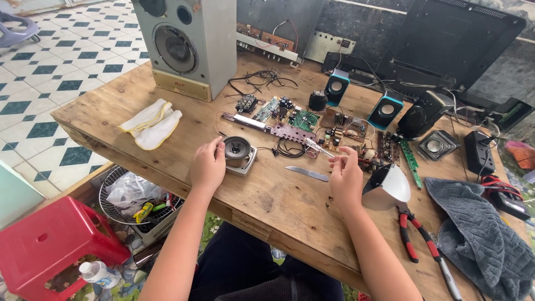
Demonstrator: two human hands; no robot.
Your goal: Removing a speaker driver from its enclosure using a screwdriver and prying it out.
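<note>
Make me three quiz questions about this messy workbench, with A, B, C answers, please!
1. Where does the bare knife blade lie?
A. on the table between the two hands
B. on the grey towel
C. on top of the big speaker

2. What colour are the handles of the pliers?
A. green
B. red and black
C. yellow

3. What is the left hand doing?
A. resting on a small round speaker
B. lifting the white gloves
C. holding the pliers

Answers: 1 A, the blade sits on bare wood between the hands. 2 B, the grips show red with black. 3 A, its fingers touch the speaker's edge.
</note>
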